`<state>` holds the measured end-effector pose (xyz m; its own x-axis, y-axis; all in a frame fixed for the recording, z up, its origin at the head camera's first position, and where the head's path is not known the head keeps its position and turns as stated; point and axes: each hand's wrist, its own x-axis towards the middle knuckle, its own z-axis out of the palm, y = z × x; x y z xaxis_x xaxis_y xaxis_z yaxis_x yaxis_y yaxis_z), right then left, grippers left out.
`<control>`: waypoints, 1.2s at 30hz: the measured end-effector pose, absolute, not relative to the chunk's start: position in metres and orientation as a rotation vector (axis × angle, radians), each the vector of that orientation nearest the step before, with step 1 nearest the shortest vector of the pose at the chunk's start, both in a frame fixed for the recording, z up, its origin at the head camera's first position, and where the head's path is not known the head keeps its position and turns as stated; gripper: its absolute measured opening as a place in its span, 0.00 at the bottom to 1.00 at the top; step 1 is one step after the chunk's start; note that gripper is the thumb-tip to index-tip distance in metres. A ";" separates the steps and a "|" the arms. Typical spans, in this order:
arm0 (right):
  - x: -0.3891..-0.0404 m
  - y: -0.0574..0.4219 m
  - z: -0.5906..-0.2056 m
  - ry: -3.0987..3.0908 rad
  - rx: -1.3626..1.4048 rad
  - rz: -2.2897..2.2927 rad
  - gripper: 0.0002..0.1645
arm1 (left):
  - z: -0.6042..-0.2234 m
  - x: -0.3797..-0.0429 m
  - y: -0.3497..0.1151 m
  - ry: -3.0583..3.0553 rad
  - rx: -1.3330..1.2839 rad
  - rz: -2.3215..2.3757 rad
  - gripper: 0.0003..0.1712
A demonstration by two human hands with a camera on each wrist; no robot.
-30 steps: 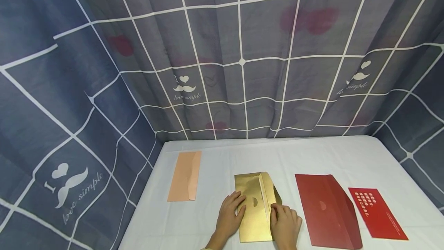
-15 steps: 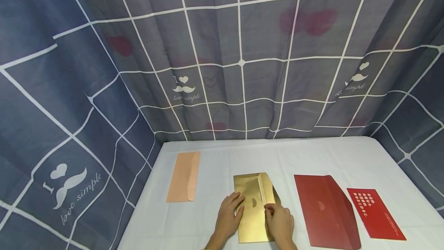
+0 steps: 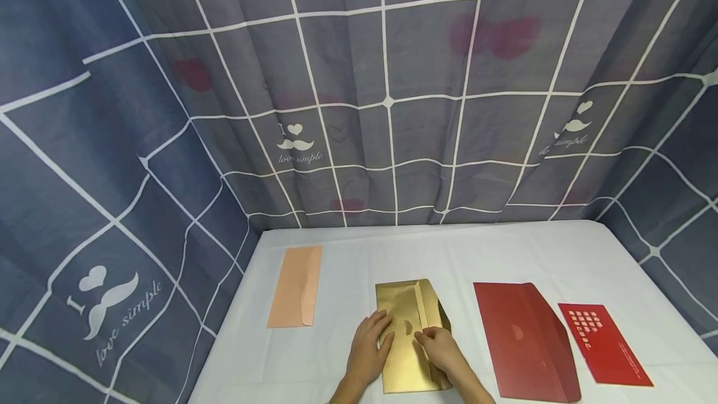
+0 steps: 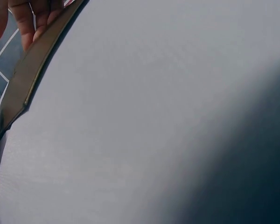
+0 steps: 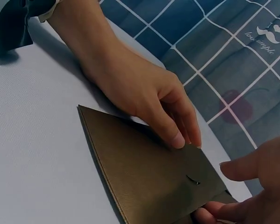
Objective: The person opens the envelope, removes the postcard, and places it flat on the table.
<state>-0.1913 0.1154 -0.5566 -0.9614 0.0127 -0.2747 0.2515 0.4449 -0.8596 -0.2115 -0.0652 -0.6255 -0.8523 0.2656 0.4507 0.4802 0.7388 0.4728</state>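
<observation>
Left of the red envelope [image 3: 527, 345], the gold envelope [image 3: 399, 368] is laid on the table [image 3: 235, 360], steadied by the relaxed left hand [image 3: 367, 346]. Its flap [image 3: 429, 304] is pinched by the right hand [image 3: 443, 348], grip nearly closed. Folding seems in hand; even flattening is probably required next.

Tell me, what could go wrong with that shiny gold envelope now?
Two things, maybe. The right grip has its fingers at the pointed gold paper flap, so a hard tug might crease or tear it. And the shiny gold rectangular paper envelope lies loose on the smooth white cloth, so it could slide if the left grip, resting on its side, lifts off.
</observation>
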 end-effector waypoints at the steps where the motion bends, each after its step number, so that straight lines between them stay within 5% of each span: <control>1: -0.191 0.115 -0.556 2.443 0.234 -1.547 0.25 | -0.625 -0.211 -0.065 -2.586 -0.570 -0.850 0.18; 10: -0.193 0.118 -0.571 2.205 0.285 -1.778 0.31 | -0.626 -0.211 -0.063 -2.594 -0.576 -0.831 0.19; 19: -0.197 0.120 -0.576 2.139 0.348 -1.945 0.21 | -0.628 -0.213 -0.063 -2.537 -0.591 -0.807 0.16; 36: -0.197 0.124 -0.581 2.092 0.359 -2.081 0.26 | -0.627 -0.215 -0.062 -2.555 -0.575 -0.837 0.15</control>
